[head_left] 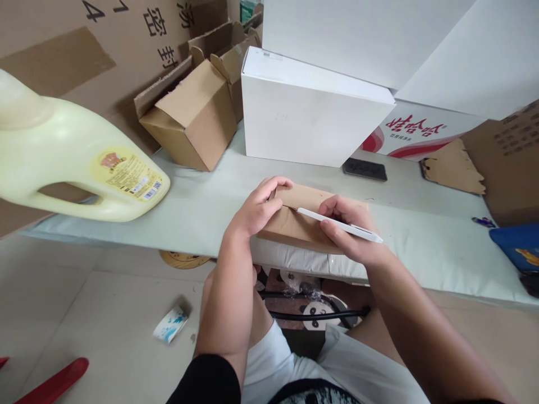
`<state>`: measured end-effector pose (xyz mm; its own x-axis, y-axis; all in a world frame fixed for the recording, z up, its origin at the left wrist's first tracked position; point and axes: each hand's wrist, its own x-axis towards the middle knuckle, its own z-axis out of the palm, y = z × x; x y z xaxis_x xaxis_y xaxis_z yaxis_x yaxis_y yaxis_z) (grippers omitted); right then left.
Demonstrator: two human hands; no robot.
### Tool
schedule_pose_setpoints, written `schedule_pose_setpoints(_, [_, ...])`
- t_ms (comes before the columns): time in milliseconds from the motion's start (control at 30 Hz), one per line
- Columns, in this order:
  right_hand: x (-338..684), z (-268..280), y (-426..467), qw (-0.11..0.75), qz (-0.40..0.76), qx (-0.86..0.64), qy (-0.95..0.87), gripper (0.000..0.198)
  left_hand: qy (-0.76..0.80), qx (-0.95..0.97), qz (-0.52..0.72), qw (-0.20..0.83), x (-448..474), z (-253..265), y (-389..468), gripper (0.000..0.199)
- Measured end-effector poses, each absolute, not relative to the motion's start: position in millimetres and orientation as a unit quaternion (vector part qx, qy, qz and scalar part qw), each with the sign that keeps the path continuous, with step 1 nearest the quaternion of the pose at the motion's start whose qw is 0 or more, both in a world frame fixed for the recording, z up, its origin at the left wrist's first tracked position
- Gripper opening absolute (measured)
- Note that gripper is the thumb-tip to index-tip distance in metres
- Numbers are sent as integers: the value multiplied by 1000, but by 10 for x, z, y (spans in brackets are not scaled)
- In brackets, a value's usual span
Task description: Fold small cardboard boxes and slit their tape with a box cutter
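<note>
A flat brown cardboard box [290, 227] lies at the front edge of the covered table. My left hand [256, 206] grips its left end, with the fingers curled over the far edge and the thumb on top. In my right hand [347, 224] is a slim white utility knife [339, 223], held between thumb and fingers. Its tip points left and meets the seam on the top of the box. The blade itself is too small to make out. My right fingers also rest against the right part of the box, covering some of it.
A large pale yellow jug [76, 140] stands at left, beside open cardboard cartons [206, 118]. White boxes [311, 112] are stacked at the back. A black phone-like slab [364, 169] lies before them. A blue pouch [516, 247] sits at the right edge; a paper cup [170, 324] is on the floor.
</note>
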<state>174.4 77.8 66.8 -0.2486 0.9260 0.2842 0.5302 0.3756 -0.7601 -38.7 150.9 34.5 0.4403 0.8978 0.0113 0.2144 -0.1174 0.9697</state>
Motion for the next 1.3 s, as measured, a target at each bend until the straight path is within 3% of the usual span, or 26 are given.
schedule_pose_setpoints(1300, [1794,657,768,361,271,-490,-746,19,420,660,321,533,-386,346,1537,46])
